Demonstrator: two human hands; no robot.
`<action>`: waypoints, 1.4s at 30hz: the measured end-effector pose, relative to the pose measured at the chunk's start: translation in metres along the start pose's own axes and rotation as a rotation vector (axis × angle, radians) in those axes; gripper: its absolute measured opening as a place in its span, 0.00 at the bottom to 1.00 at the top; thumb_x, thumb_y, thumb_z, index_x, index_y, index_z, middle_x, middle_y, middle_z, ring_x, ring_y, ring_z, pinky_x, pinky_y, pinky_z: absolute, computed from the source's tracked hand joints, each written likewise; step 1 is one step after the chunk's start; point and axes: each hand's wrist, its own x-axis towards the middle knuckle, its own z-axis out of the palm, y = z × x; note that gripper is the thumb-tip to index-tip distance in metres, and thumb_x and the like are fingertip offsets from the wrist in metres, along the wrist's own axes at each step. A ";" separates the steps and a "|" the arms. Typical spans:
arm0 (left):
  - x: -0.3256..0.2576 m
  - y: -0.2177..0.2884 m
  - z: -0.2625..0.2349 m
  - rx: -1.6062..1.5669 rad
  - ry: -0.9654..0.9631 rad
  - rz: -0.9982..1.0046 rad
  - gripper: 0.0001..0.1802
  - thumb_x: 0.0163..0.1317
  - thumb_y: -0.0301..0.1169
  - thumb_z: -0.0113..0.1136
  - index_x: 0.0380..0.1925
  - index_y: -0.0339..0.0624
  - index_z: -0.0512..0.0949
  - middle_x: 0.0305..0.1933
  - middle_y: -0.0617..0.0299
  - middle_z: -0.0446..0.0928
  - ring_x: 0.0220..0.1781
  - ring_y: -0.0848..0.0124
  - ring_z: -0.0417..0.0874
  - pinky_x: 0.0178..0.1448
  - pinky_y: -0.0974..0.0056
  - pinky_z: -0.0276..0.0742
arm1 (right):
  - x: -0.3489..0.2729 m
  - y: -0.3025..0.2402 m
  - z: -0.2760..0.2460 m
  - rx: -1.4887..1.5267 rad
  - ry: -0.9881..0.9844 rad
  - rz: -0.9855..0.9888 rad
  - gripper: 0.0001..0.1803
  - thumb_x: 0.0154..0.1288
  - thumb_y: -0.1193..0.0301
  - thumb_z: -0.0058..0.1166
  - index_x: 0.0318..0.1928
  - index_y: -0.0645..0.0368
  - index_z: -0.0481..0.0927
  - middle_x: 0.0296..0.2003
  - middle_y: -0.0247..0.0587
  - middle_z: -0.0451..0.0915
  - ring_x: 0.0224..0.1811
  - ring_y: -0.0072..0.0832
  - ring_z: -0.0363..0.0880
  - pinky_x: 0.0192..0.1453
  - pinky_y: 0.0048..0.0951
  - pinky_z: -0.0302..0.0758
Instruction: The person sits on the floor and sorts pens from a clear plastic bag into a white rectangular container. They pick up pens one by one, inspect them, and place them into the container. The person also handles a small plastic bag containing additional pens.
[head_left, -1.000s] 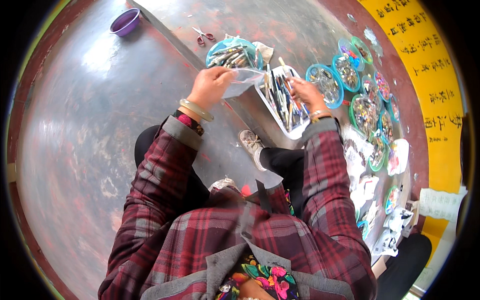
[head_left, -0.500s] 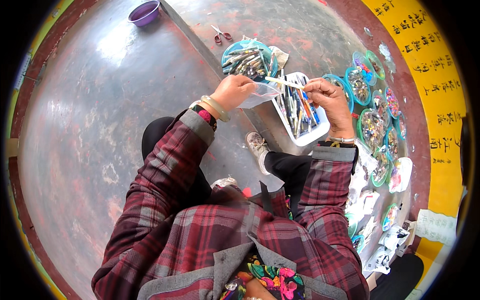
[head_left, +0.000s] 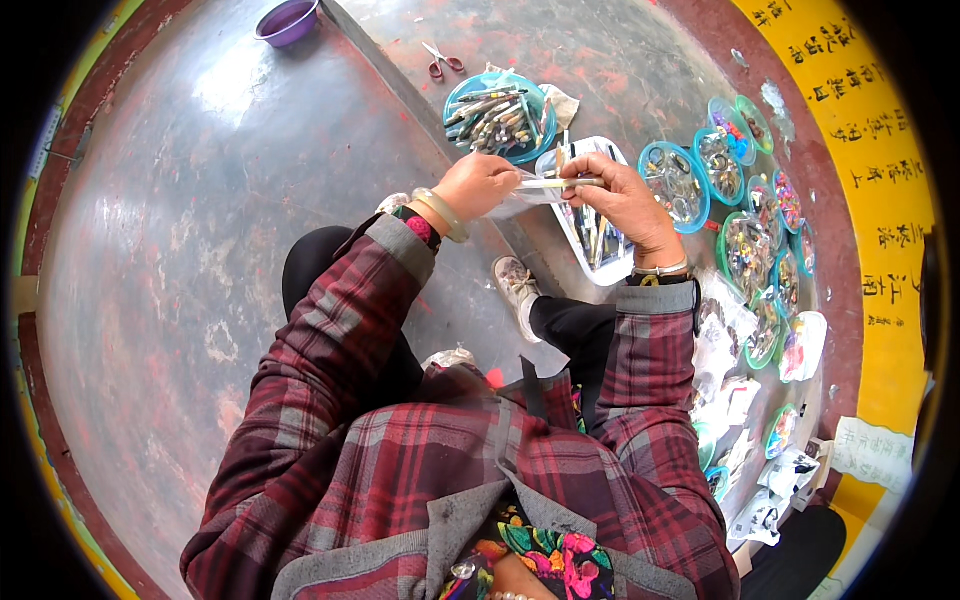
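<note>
My left hand (head_left: 478,185) pinches the edge of a clear plastic bag (head_left: 517,199), which hangs to the right of its fingers. In my right hand (head_left: 625,200) is a slim pale pen (head_left: 562,183), gripped by one end between thumb and fingers. The pen's other end lies at the mouth of the bag; whether it is inside or in front of the plastic I cannot tell. Below my right hand stands a white plastic basket (head_left: 618,277) of assorted pens, partly hidden by that hand. Just beyond both hands a round blue basket (head_left: 548,140) holds many pens.
Red-handled scissors (head_left: 440,64) lie on the floor beyond the blue basket. A purple basin (head_left: 288,24) stands at the far left. Several round baskets of small items (head_left: 745,255) and white plastic bags (head_left: 715,365) line the right side by a yellow wall strip (head_left: 885,330).
My right hand has moved left and slightly down, bringing the pen to the mouth of the bag. The left hand has shifted slightly right.
</note>
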 end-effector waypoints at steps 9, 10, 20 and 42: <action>-0.002 0.012 -0.001 -0.195 -0.158 -0.202 0.19 0.63 0.39 0.50 0.41 0.34 0.79 0.36 0.59 0.79 0.28 0.75 0.77 0.25 0.70 0.78 | 0.005 0.002 -0.002 0.123 0.214 0.028 0.11 0.60 0.77 0.52 0.43 0.66 0.77 0.34 0.40 0.79 0.36 0.23 0.80 0.40 0.20 0.78; -0.002 0.012 -0.001 -0.184 -0.155 -0.210 0.19 0.63 0.40 0.50 0.41 0.34 0.79 0.36 0.59 0.79 0.28 0.75 0.77 0.25 0.70 0.77 | 0.006 0.003 0.002 0.118 0.177 0.009 0.11 0.59 0.77 0.53 0.43 0.66 0.77 0.34 0.39 0.79 0.37 0.23 0.80 0.40 0.20 0.78; -0.008 0.021 0.000 -0.330 -0.196 -0.264 0.19 0.67 0.37 0.45 0.46 0.34 0.75 0.42 0.59 0.74 0.37 0.73 0.78 0.27 0.70 0.79 | 0.020 0.020 0.041 -0.219 0.162 -0.088 0.08 0.53 0.77 0.59 0.35 0.64 0.79 0.27 0.36 0.80 0.33 0.21 0.79 0.38 0.22 0.75; -0.012 0.032 -0.005 -0.616 -0.127 -0.216 0.22 0.66 0.41 0.48 0.52 0.37 0.71 0.49 0.61 0.73 0.44 0.75 0.75 0.35 0.68 0.80 | 0.023 0.027 0.058 -0.189 0.246 -0.127 0.08 0.55 0.80 0.53 0.37 0.65 0.79 0.30 0.35 0.81 0.33 0.20 0.78 0.40 0.23 0.74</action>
